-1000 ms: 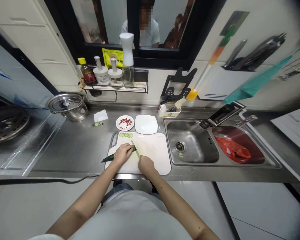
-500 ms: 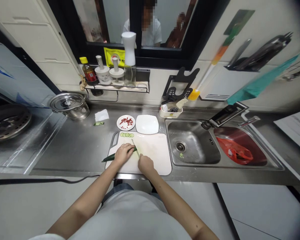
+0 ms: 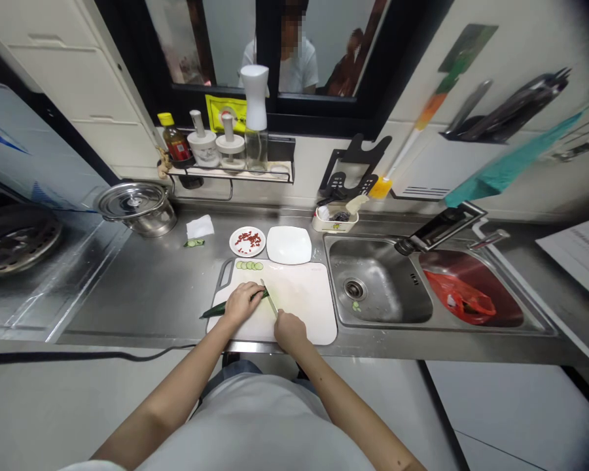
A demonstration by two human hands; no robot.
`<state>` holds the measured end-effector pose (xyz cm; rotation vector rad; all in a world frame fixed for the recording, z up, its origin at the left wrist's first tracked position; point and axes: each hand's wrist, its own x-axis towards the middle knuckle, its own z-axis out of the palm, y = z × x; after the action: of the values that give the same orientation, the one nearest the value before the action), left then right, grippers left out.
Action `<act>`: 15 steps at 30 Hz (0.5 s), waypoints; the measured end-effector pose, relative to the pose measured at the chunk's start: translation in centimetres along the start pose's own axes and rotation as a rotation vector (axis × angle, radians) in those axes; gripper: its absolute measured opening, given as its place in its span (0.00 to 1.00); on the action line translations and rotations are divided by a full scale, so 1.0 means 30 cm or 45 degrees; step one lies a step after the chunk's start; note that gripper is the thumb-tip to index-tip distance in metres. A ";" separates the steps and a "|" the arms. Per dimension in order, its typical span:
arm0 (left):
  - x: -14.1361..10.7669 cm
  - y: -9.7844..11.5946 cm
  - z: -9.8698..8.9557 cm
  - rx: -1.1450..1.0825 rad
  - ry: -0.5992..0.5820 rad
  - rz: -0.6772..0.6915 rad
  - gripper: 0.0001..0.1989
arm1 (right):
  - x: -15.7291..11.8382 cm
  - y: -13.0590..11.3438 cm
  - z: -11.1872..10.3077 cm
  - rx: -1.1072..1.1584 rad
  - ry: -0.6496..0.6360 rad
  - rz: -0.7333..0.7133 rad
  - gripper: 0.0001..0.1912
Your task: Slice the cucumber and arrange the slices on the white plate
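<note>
Dark-green cucumber (image 3: 216, 310) aslant on white board (image 3: 307, 301); knife (image 3: 270, 299) at right end.

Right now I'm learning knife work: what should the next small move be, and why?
Perhaps cut another slice from the cucumber: the right hand holds the knife at the cucumber's end, the left hand steadies it, and slices lie on the cutting board.

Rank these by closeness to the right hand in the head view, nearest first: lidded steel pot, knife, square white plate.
1. Knife: gripped in the right hand.
2. Square white plate: at the far edge of the cutting board.
3. Lidded steel pot: back left.
</note>
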<state>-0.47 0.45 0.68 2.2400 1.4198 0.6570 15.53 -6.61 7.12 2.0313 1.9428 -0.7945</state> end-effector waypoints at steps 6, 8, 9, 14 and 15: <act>0.000 -0.002 0.002 -0.015 0.003 -0.005 0.11 | -0.040 0.016 0.011 -0.002 0.012 0.017 0.18; -0.001 -0.002 0.002 -0.014 0.001 -0.004 0.11 | -0.032 0.013 0.008 -0.002 0.003 0.012 0.18; -0.001 -0.001 0.002 -0.013 -0.002 -0.001 0.11 | -0.024 0.009 0.005 -0.002 -0.003 0.012 0.18; -0.004 0.008 -0.004 -0.004 0.003 -0.001 0.11 | 0.039 -0.018 -0.011 0.029 0.010 0.013 0.18; -0.005 0.009 -0.005 -0.001 0.005 -0.002 0.10 | 0.052 -0.023 -0.013 0.038 0.021 0.016 0.18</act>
<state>-0.42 0.22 0.93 2.2379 1.4227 0.6621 14.92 -5.02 6.78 2.0711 1.9363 -0.8111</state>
